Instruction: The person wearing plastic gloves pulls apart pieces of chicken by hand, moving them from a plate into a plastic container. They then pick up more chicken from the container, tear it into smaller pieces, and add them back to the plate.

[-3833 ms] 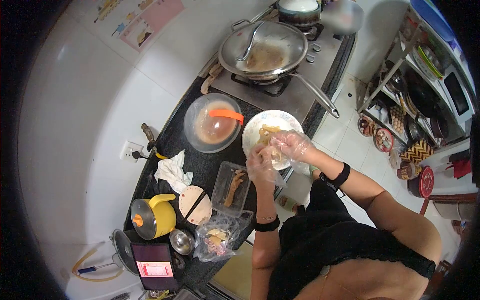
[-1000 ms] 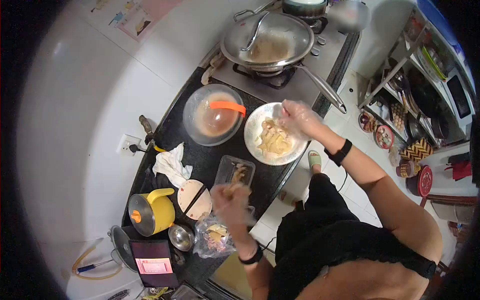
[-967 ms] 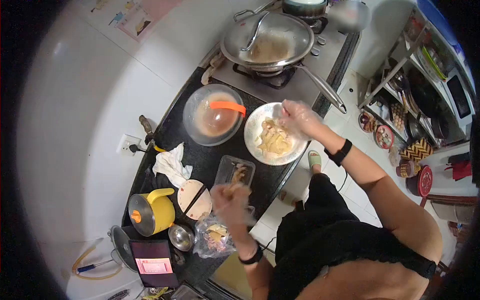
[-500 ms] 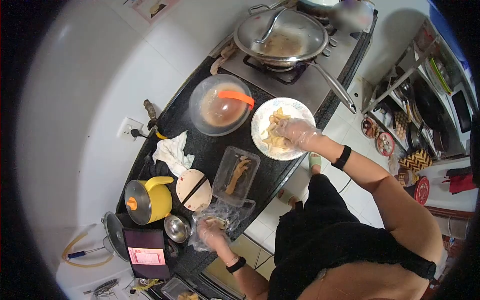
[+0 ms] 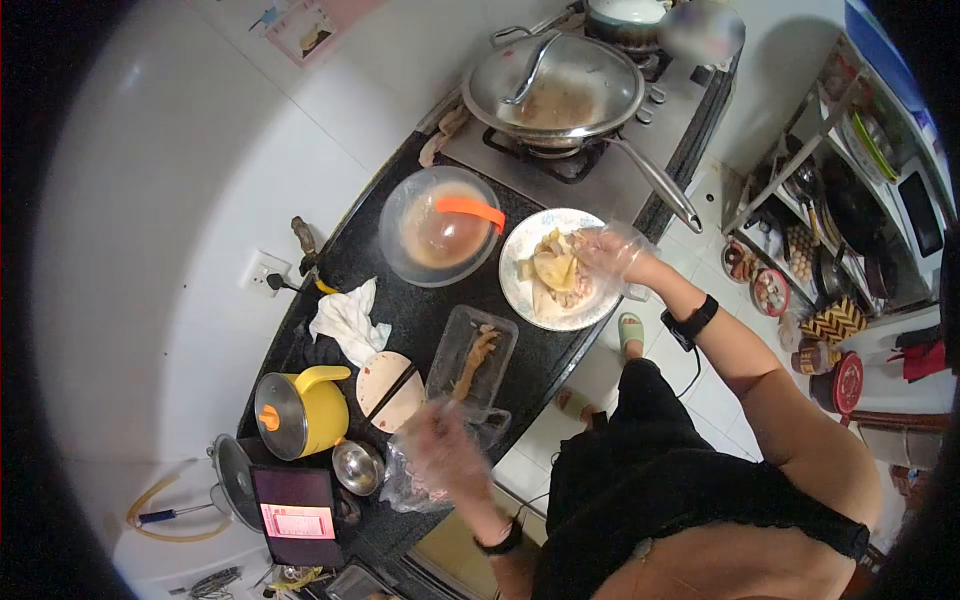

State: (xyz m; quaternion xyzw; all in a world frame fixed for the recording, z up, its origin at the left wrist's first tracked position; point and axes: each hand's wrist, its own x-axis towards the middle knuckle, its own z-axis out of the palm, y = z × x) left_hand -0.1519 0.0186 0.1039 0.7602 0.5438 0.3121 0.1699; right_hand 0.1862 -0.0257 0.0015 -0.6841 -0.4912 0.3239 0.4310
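Note:
My right hand, in a clear plastic glove, is at the right side of a white plate with a floral rim. Its fingers are closed on a piece of pale meat with yellow skin, which looks like chicken; more pieces lie around it. Smeared by motion, my left hand, gloved too, is over a crumpled clear plastic bag, so its fingers cannot be made out. Between the hands, a clear plastic tray holds a long brownish piece of meat or bone.
A bowl of cloudy liquid with an orange handle stands behind the plate. The lidded pan sits on the stove, its handle reaching over the edge. Chopsticks, a yellow pot, a metal bowl and a tablet stand left.
My left hand has moved slightly up and right from the plastic bag. My right hand has shifted on the plate, and the meat under it is now turned, showing a broad yellow piece.

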